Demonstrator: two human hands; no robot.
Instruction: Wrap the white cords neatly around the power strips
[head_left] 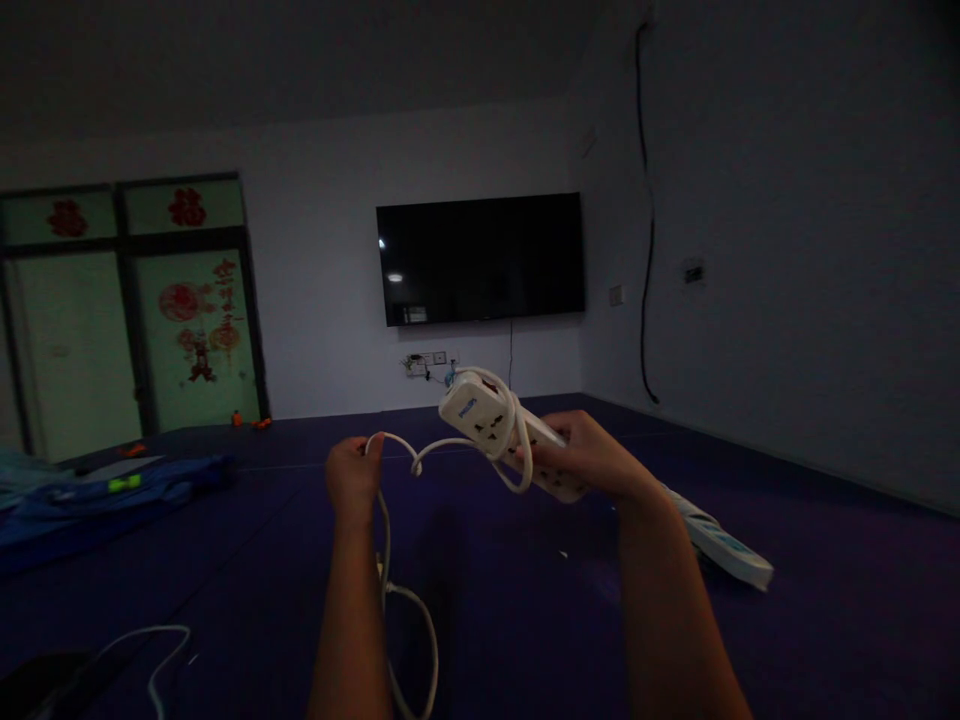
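My right hand (592,458) is closed around a white power strip (487,420), held up in front of me with its socket face toward the camera. Its white cord (420,455) is looped a few turns around the strip's body. My left hand (352,475) pinches that cord a short way to the left. From there the cord hangs down past my left forearm and curls in a loop near the bottom of the view.
A second white power strip (724,545) lies on the dark purple floor (525,600) to the right. Blue cloth (112,495) is heaped at the left, and another white cable (161,650) lies bottom left. A wall-mounted television (480,258) and glass doors (135,320) are ahead.
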